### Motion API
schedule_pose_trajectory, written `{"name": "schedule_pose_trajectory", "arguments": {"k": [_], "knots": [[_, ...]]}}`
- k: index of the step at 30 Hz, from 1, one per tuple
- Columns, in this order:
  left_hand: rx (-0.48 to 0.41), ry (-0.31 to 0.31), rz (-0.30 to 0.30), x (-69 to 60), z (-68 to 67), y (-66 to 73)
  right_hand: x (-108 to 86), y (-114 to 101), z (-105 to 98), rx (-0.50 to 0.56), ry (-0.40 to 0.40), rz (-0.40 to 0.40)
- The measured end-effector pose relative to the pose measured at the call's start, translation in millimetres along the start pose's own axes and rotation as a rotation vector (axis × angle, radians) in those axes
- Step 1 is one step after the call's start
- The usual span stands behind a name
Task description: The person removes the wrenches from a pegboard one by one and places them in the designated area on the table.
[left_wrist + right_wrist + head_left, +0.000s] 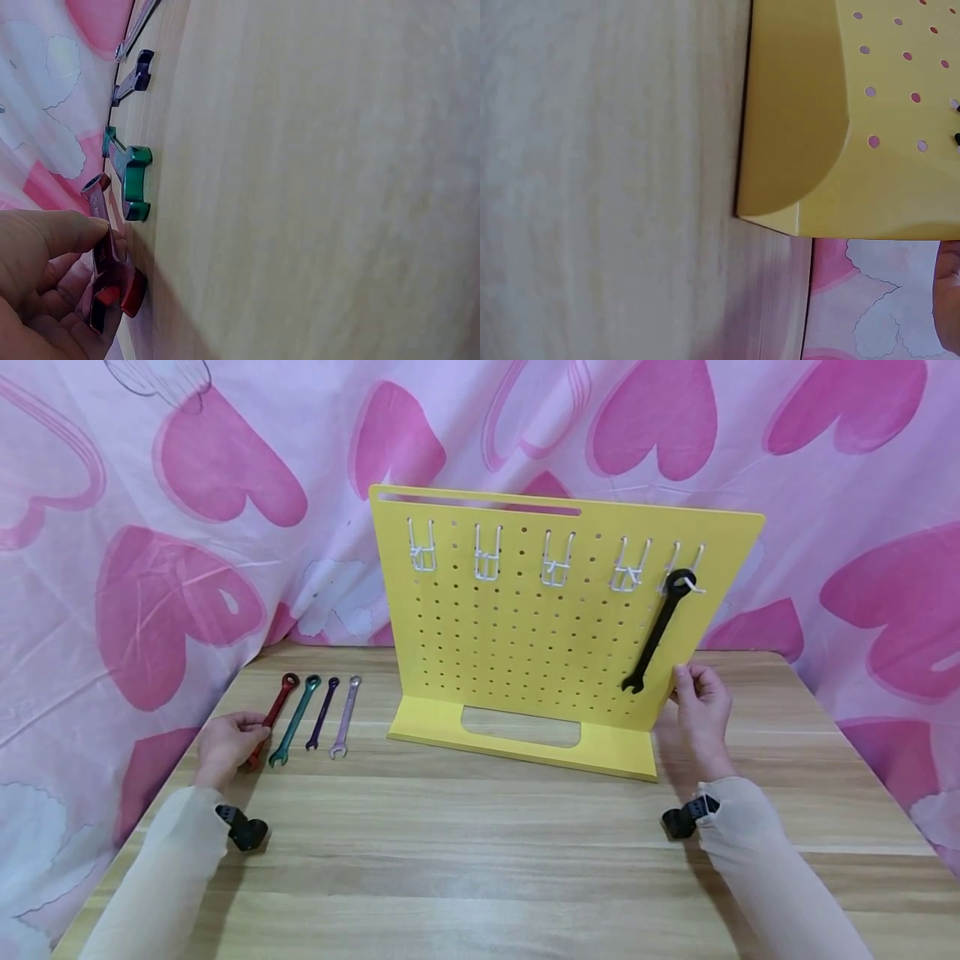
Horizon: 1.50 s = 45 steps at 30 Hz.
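My left hand (228,745) pinches a red combination wrench (281,700) between thumb and fingers at the table's left side. In the left wrist view the red wrench (105,262) shows its open end towards the camera, beside a green wrench (133,176). On the right, my right hand (703,710) grips the side edge of a yellow pegboard (517,627) standing on the table. A large black wrench (656,635) hangs by its ring end from the rightmost white hook (693,585). The right wrist view catches only part of the right hand (946,296), at the pegboard's edge.
Right of the red wrench lie a teal-green wrench (296,720), a dark purple wrench (322,714) and a lilac wrench (345,717) in a row. Several white hooks (487,552) line the pegboard's top. A pink heart-print cloth (480,435) hangs behind the wooden table (465,860).
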<state>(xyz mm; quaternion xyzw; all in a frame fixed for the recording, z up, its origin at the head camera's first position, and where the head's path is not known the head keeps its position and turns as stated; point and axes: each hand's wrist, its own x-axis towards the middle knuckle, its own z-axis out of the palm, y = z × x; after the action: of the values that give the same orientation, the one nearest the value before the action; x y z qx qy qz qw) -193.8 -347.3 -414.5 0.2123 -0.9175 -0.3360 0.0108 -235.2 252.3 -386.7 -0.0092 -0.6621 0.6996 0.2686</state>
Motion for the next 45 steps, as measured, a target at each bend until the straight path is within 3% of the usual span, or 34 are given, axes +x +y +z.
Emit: {"name": "schedule_pose_trajectory", "arguments": {"k": [5,12,19,28,39,43,45], "knots": [[0.001,-0.007,-0.026,1.8,0.4,-1.5,-0.3,1,0,-0.006,-0.002,0.004],[-0.064,-0.067,-0.104,4.2,-0.8,-3.2,-0.3,1,-1,-0.014,0.000,0.000],[-0.019,-0.054,-0.069,4.0,-2.2,-2.3,-0.5,1,-1,-0.014,-0.001,-0.002],[0.082,-0.005,0.019,1.4,-1.7,-1.3,0.3,2,0,0.023,0.003,-0.003],[0.104,0.005,0.066,0.6,-1.7,2.3,1.3,8,-4,0.004,0.013,0.011],[0.105,0.043,0.099,-2.7,-0.2,5.4,5.3,17,-6,-0.001,0.014,0.033],[0.095,0.094,0.156,-4.8,1.8,10.3,6.6,20,-6,0.009,0.012,0.037]]}}
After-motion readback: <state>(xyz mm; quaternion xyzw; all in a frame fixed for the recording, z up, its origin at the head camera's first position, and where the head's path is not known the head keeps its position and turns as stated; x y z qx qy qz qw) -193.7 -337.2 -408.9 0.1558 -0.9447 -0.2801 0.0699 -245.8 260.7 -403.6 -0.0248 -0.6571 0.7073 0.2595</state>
